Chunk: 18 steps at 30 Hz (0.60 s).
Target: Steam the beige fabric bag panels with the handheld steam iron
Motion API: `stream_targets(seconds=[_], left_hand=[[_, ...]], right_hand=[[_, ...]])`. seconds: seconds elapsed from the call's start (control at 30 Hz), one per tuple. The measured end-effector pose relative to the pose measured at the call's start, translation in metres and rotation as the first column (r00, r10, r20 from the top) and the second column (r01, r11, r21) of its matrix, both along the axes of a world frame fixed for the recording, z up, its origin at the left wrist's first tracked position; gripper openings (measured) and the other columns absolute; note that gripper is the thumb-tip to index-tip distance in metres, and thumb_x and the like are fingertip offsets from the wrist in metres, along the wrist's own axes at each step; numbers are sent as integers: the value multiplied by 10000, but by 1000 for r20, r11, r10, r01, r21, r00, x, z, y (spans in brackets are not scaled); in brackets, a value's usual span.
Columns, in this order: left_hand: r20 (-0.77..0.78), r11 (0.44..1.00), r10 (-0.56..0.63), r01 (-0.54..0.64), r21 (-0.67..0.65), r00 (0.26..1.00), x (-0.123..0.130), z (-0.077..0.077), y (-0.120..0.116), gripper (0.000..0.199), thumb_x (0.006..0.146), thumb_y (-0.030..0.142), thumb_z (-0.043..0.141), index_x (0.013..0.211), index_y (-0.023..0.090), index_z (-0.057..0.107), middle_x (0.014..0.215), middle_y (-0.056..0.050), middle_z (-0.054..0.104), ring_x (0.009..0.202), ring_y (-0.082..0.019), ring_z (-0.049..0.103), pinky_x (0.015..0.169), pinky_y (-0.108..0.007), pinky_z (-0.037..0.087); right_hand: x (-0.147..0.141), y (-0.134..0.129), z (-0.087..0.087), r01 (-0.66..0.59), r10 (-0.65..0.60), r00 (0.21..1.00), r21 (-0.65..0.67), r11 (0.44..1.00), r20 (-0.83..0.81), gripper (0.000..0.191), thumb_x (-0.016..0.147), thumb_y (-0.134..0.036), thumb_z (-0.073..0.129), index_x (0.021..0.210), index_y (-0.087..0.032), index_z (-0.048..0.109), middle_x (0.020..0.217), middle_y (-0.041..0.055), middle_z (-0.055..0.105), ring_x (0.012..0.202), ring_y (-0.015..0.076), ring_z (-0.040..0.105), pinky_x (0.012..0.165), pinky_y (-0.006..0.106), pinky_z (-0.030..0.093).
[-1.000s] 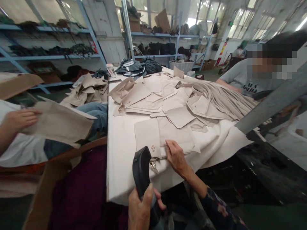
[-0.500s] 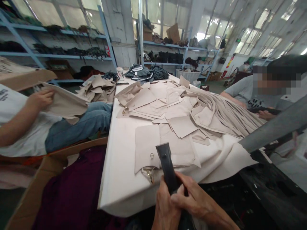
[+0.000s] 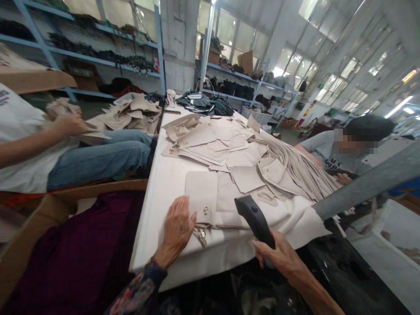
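My right hand (image 3: 277, 253) is wrapped round the lower part of a black handheld tool (image 3: 256, 218), whose wide flat end points up and left over the table's front. My left hand (image 3: 179, 223) lies with fingers spread at the left edge of a beige piece (image 3: 201, 190), holding nothing. That piece bears a small metal fitting (image 3: 206, 210). Just below it, metal clasps (image 3: 201, 235) lie at the cloth's front edge. To its right is another flat beige piece (image 3: 226, 192), partly behind the tool.
Beige pieces (image 3: 213, 135) and long straps (image 3: 295, 162) cover the table (image 3: 147, 227). A grey pole (image 3: 367, 186) slants in at right. Purple cloth (image 3: 82, 236) fills a box at left. People sit on both sides.
My left hand has let go of the tool and moved left onto the table by the beige piece. The tool, in my right hand, has shifted right and tilts more. The view has turned slightly.
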State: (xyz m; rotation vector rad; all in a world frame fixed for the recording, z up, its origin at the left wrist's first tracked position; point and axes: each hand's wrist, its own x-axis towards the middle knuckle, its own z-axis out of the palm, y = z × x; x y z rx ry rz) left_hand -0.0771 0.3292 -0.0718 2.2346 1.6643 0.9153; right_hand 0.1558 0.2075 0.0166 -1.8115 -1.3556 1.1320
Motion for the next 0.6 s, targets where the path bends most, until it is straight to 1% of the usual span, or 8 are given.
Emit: stream_targets(seconds=[0.07, 0.1, 0.17, 0.23, 0.33, 0.47, 0.53, 0.6], left_hand=[[-199, 993, -56, 74, 87, 978, 0, -12, 10, 443, 855, 247, 447, 1229, 26, 533, 1290, -232, 561, 1223, -318, 499, 1033, -481, 378], [-265, 991, -54, 84, 100, 963, 1, -17, 11, 458, 866, 251, 433, 1242, 6, 525, 1304, -243, 548, 1233, -325, 489, 1043, -492, 361], [-341, 991, -21, 65, 117, 940, 5, -22, 7, 500, 882, 271, 407, 1272, -28, 501, 1337, -263, 513, 1256, -337, 464, 1055, -502, 336], [-369, 991, -1, 50, 122, 929, 6, -24, 2, 533, 883, 283, 393, 1288, -52, 485, 1355, -276, 489, 1272, -347, 444, 1063, -502, 320], [-376, 992, 1, 46, 116, 927, 4, -23, 1, 546, 870, 262, 387, 1280, -84, 486, 1359, -297, 472, 1272, -364, 438, 1070, -503, 304], [-363, 993, -20, 61, 100, 932, 0, -20, 4, 560, 834, 218, 408, 1275, -121, 474, 1356, -320, 460, 1274, -381, 426, 1077, -501, 294], [-350, 994, -27, 62, 91, 936, -1, -19, 4, 570, 822, 200, 419, 1282, -136, 456, 1355, -332, 452, 1273, -391, 422, 1074, -509, 294], [-334, 994, -40, 72, 85, 942, -1, -18, 4, 573, 817, 190, 431, 1282, -144, 449, 1356, -341, 443, 1275, -401, 415, 1074, -520, 287]], right_hand=[[3, 11, 13, -90, 94, 994, -66, 994, 58, 175, 822, -328, 534, 791, -161, 494, 536, -33, 531, 460, 116, 505, 467, 223, 421], [3, 18, 20, -140, 148, 985, -95, 986, 84, 151, 820, -305, 532, 790, -162, 493, 533, -34, 535, 457, 112, 506, 461, 216, 420], [-1, 32, 32, -226, 245, 962, -151, 963, 124, 112, 810, -264, 528, 779, -163, 490, 515, -36, 539, 453, 107, 509, 449, 201, 413], [-8, 48, 41, -293, 328, 935, -226, 929, 137, 94, 792, -247, 531, 768, -164, 494, 501, -34, 546, 441, 107, 514, 418, 188, 395], [-22, 75, 46, -360, 421, 898, -337, 870, 129, 114, 776, -254, 528, 710, -165, 498, 509, -19, 564, 433, 108, 528, 400, 183, 398], [-40, 105, 50, -368, 484, 863, -475, 799, 145, 157, 747, -266, 544, 634, -164, 508, 507, -20, 554, 420, 99, 522, 397, 183, 408], [-46, 114, 51, -357, 477, 868, -497, 791, 136, 161, 742, -278, 551, 633, -162, 524, 509, -25, 550, 413, 96, 514, 384, 182, 403], [-47, 118, 52, -358, 455, 882, -451, 818, 125, 187, 756, -295, 550, 633, -154, 538, 518, -19, 562, 427, 96, 523, 403, 182, 418]])
